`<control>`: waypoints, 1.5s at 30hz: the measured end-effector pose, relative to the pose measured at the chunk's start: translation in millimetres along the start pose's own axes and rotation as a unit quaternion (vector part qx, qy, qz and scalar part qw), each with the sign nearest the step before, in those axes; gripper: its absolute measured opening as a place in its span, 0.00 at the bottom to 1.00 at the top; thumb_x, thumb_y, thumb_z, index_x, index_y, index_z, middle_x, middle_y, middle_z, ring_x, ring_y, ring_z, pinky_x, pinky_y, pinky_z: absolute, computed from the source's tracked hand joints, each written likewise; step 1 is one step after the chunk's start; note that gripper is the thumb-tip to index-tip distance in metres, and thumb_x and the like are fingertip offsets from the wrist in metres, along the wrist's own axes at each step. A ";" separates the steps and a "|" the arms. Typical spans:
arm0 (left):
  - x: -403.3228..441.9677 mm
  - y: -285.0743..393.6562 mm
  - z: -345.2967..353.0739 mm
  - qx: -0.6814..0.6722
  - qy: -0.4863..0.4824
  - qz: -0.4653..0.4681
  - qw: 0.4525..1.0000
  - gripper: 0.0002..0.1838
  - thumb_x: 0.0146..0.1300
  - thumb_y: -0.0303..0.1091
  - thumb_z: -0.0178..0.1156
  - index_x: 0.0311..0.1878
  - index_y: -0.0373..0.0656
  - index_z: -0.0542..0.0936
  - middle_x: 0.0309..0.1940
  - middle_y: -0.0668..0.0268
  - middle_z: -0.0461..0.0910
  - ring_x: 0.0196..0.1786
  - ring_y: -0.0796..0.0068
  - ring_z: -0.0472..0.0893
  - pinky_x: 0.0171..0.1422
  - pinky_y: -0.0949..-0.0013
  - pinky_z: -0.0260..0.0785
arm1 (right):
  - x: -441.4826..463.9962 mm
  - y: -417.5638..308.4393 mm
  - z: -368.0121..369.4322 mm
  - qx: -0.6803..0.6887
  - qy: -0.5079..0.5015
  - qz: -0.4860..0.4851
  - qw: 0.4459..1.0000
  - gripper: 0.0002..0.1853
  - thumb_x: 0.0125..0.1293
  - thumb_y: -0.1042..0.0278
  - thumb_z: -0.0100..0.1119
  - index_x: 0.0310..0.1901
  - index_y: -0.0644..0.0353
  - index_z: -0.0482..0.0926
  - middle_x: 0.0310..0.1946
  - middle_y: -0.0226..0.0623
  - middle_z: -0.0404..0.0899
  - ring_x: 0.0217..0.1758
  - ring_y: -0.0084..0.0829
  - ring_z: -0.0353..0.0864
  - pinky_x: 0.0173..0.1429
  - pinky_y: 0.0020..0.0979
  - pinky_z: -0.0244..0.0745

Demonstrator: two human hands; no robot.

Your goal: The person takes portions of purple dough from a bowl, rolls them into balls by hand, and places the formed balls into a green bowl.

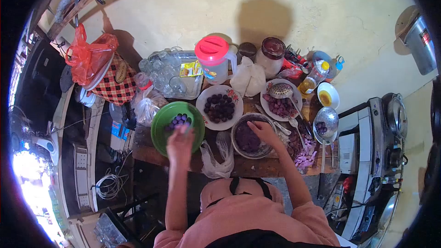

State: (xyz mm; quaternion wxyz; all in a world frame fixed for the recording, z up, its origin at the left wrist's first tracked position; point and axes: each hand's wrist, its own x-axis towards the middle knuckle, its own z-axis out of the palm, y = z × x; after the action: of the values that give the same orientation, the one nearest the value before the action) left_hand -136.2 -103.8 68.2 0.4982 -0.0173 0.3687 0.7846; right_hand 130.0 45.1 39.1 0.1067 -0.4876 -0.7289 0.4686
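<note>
My left hand (180, 142) reaches forward over the near part of the green bowl (158, 131) holding purple balls (179, 120), too blurred to tell whether its fingers are together, while my right hand (265, 133) angles inward over the bowl of purple dough (249, 141), fingers toward the dough, any pinch unclear. Between the bowls I have a narrow gap with a plastic bag (219, 161) drooping over the table's (264, 170) front edge. Beyond, the plate of dark balls (202, 105) sits close behind both bowls, and a skimmer (280, 91) partly hides the plate of purple cubes (268, 88).
</note>
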 end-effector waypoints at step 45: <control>11.4 -72.4 16.3 -0.087 -0.098 -0.278 0.952 0.29 0.66 0.37 0.45 0.05 0.51 0.59 -0.01 0.73 0.54 0.01 0.81 0.52 0.06 0.78 0.45 | 3.0 19.3 30.4 -0.275 0.087 0.135 0.948 0.42 0.60 0.28 0.34 0.24 0.67 0.79 0.28 0.54 0.80 0.35 0.49 0.81 0.40 0.43 0.75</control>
State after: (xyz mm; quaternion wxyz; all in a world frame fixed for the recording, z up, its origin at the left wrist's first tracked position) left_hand -78.9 -68.5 34.9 0.7266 -0.0857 0.2293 0.6419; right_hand 121.6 31.6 6.6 -0.0326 -0.6305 -0.7450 0.2156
